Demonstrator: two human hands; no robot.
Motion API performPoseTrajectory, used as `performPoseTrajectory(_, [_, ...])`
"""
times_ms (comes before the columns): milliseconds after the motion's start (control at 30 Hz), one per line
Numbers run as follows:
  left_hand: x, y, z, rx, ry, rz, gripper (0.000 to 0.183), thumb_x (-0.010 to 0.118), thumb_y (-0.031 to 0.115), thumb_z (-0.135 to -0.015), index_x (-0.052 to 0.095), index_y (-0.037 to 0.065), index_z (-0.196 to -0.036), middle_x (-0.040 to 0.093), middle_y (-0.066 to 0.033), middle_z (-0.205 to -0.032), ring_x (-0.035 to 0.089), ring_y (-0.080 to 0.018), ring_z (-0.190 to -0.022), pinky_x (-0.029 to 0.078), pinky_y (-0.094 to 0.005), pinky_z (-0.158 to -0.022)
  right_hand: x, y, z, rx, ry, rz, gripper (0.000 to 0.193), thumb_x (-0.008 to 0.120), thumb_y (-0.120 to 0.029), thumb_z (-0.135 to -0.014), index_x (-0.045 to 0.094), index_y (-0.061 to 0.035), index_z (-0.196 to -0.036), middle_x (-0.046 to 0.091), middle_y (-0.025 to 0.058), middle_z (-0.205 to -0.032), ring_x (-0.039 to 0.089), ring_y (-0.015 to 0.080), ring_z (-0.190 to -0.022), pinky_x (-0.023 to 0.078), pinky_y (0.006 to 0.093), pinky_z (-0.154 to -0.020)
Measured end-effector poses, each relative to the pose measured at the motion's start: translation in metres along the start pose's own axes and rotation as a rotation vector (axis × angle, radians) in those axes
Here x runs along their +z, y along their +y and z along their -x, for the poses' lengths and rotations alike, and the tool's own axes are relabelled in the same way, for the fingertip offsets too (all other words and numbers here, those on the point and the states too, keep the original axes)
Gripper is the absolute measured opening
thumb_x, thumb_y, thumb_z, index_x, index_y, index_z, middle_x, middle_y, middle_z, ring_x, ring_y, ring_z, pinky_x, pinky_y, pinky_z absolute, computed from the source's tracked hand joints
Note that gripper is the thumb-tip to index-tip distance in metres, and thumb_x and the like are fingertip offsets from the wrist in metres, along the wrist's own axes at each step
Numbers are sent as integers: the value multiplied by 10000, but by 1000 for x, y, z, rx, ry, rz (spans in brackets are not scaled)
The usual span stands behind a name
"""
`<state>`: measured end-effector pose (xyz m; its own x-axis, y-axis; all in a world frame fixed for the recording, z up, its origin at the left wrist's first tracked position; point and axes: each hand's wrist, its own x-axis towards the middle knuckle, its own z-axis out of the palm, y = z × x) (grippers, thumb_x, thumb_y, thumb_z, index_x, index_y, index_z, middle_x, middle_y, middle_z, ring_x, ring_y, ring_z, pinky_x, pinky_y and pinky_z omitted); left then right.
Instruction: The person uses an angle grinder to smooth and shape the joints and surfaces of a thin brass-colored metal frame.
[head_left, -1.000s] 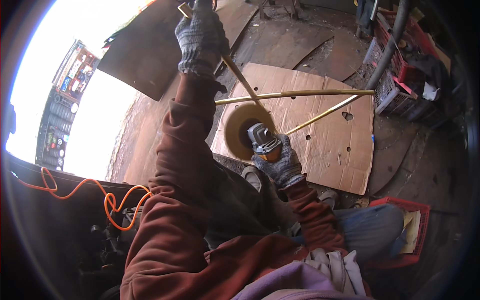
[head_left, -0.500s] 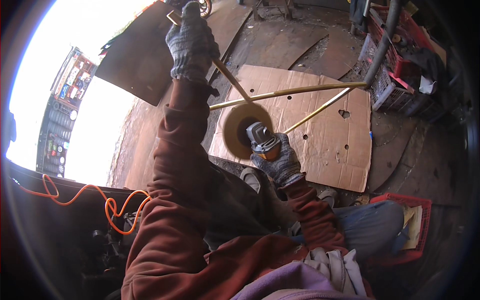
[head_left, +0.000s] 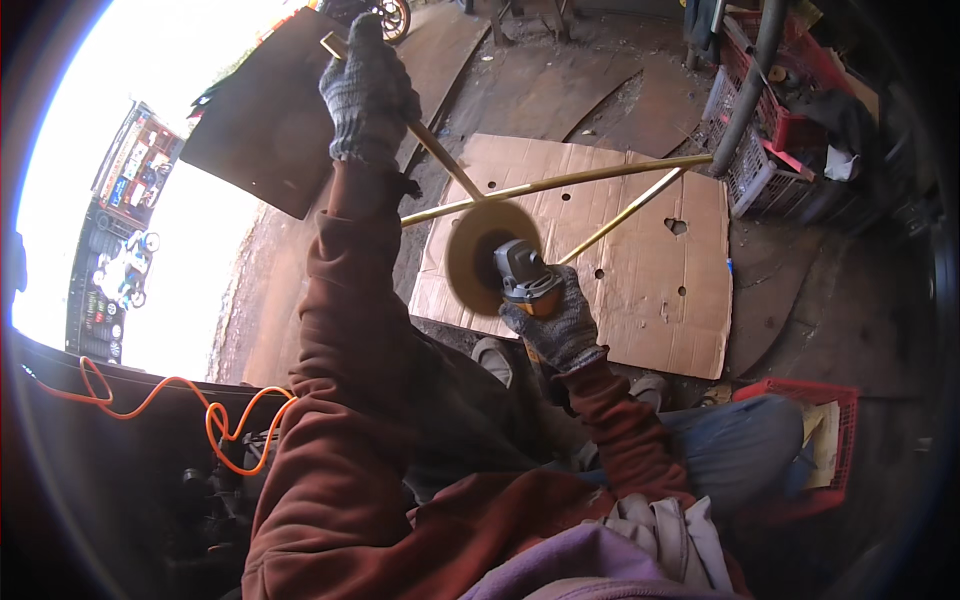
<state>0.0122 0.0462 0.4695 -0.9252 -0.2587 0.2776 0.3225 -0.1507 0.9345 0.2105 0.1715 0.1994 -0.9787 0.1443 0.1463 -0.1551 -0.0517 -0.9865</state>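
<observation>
My gloved left hand [head_left: 368,95] is wrapped round one bar of a gold-coloured metal tube frame [head_left: 590,180], far out in front of me. The frame's long curved bar crosses above the cardboard, and its right end meets a grey pole. My gloved right hand [head_left: 562,325] grips an angle grinder [head_left: 527,275] with a grey head and a yellow-orange body. Its large tan disc [head_left: 462,255] is blurred, as if spinning. The disc's upper edge meets the frame where the held bar joins the curved one; exact contact cannot be made out.
A flat cardboard sheet [head_left: 650,290] with holes lies on the dark floor below. Crates [head_left: 760,175] and a grey pole [head_left: 750,95] stand at the right. A red crate [head_left: 848,430] sits beside my knee. An orange cord [head_left: 195,385] runs at the left, near a dark panel [head_left: 265,120].
The whole view has shifted slightly, moving the scene a little left. Both hands keep their grips, and the disc stays near the same joint. A motorbike now shows in the street at left.
</observation>
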Motion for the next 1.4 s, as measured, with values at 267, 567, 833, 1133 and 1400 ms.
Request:
performPoseTrajectory(267, [-16, -17, -48, -115, -41, 102, 452, 703, 427, -938, 475, 164, -651, 441, 29, -507, 419, -142, -347, 339, -315, -341, -93, -111, 7, -81, 129, -1, 586, 890, -114, -766, 516, -73, -1216, 660, 93, -1138, 678, 171, -989, 574, 342, -882])
performPoseTrajectory(567, [3, -3, -16, -14, -360, 14, 426, 649, 528, -969, 598, 139, -802, 464, 48, -547, 423, -107, -422, 334, -309, -386, -171, -259, 5, -24, -262, 820, 702, 912, -163, -722, 500, -60, -1281, 645, 99, -1167, 645, 182, -1058, 550, 359, -913])
performPoseTrajectory(833, [46, 9, 63, 129, -691, 30, 454, 702, 506, -926, 674, 68, -812, 547, -16, -588, 503, -135, -443, 415, -317, -416, -133, -276, 9, 208, -526, 1446, 877, 888, -504, -689, 514, -12, -1312, 691, 241, -1159, 668, 404, -1107, 534, 456, -935])
performPoseTrajectory(1133, [61, 22, 125, 273, -1000, -28, 449, 734, 486, -941, 758, 50, -1043, 627, -2, -700, 592, -86, -653, 494, -295, -615, -125, -266, 17, 331, -649, 1585, 856, 870, -520, -714, 530, -11, -1312, 707, 263, -1061, 678, 444, -1046, 535, 478, -916])
performPoseTrajectory(1400, [66, 26, 143, 253, -1097, -79, 480, 696, 534, -950, 735, 56, -963, 611, -18, -664, 598, -113, -617, 479, -306, -567, -129, -255, 23, 311, -642, 1683, 844, 867, -505, -718, 535, -8, -1313, 706, 265, -1063, 683, 436, -1028, 532, 474, -925])
